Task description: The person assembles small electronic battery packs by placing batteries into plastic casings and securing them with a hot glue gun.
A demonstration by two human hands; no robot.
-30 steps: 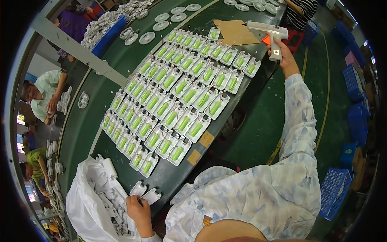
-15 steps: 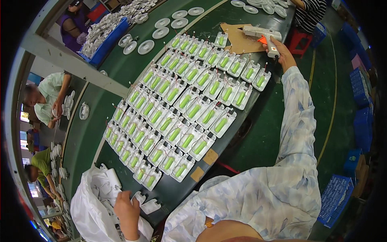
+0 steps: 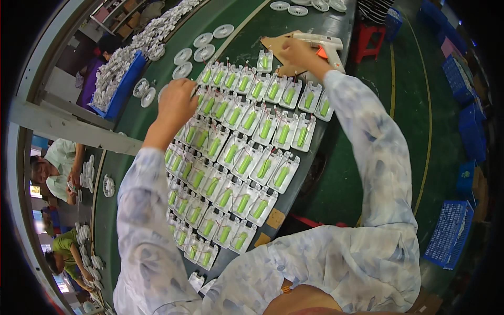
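Rows of white plastic housings (image 3: pixel 283 176), each with a green cylindrical cell and thin wires, cover the dark table. My left hand (image 3: pixel 177 105) is over the far left corner of the rows, fingers curled, with any held thing hidden beneath. My right hand (image 3: pixel 303 55) hovers by the far edge, its bent fingertips hidden from view. Just behind it, a white glue gun (image 3: pixel 332 44) with an orange trigger lies by a brown cardboard piece (image 3: pixel 272 43), its handle free of my grip. One single housing (image 3: pixel 264 61) stands apart, left of my right hand.
Round white grilles (image 3: pixel 204 52) lie on the green belt beyond the rows. A blue bin (image 3: pixel 126 86) heaped with white parts stands far left, beside a metal post (image 3: pixel 79 126). Co-workers sit along the left. A red stool (image 3: pixel 369 43) and blue crates (image 3: pixel 446 236) are right.
My right hand has let go of the glue gun and moved left of its handle. My left hand has gone from the white bag up to the far left of the housings. The view has shifted.
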